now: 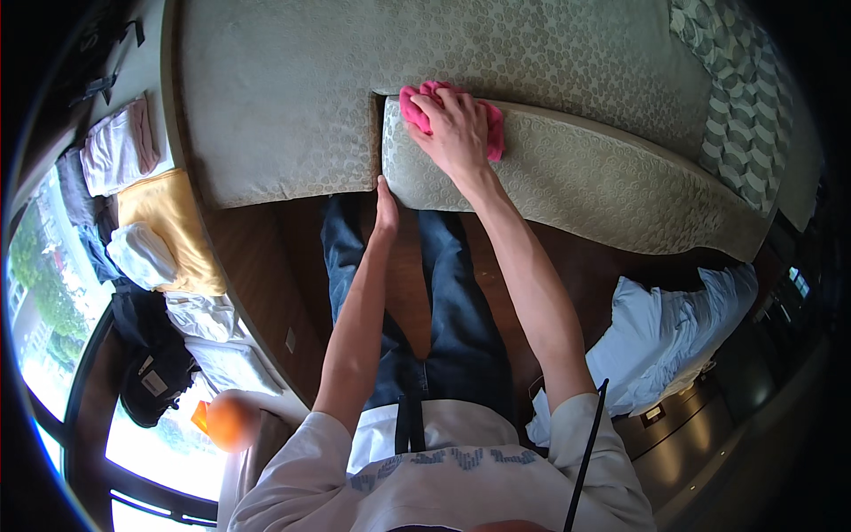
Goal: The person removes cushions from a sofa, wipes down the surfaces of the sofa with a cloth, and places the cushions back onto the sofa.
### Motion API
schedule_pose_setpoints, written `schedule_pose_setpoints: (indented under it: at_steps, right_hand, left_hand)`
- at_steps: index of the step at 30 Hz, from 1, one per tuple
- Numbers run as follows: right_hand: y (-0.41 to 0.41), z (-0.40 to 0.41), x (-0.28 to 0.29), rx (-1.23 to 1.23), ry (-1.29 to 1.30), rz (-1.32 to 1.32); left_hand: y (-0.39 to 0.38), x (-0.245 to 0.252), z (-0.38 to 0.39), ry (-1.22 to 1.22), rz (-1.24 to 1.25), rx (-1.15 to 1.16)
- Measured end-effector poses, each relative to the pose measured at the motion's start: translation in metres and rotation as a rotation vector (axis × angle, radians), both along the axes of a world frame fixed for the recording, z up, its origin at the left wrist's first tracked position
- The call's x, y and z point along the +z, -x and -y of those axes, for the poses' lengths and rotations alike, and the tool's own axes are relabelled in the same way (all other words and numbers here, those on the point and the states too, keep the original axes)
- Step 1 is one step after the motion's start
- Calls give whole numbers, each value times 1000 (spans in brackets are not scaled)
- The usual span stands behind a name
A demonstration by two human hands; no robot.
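My right hand (457, 130) presses a bunched pink cloth (494, 136) onto the top left corner of a beige patterned sofa cushion (565, 169). Cloth shows past my fingers on both sides. Seen edge-on, my left hand (387, 209) is held flat and upright at the lower left corner of that cushion, with nothing in it. A narrow dark gap parts the cushion from the neighbouring sofa section (286, 146). Behind the cushion spreads the patterned upholstery (532, 53) of the sofa.
At left, a ledge by the window holds a folded yellow cloth (176, 226), folded white clothes (143, 253) and a black cap (156, 382). An orange round object (233, 420) is near it. White bedding (665, 339) lies at right. A leaf-patterned pillow (744, 126) sits far right.
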State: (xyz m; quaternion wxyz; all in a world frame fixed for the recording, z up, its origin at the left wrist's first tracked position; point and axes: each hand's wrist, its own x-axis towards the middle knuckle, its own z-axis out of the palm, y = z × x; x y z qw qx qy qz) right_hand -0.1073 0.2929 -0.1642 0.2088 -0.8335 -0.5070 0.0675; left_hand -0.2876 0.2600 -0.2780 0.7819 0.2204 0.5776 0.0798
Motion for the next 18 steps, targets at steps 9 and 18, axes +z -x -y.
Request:
schedule_pose_setpoints:
  at_steps: [9, 18]
  right_hand:
    - [38, -23, -10, 220, 247, 154]
    - [71, -82, -60, 462, 1033, 445]
  left_hand:
    - [-13, 64, 15, 345, 58, 164]
    - [33, 58, 42, 64, -173, -222]
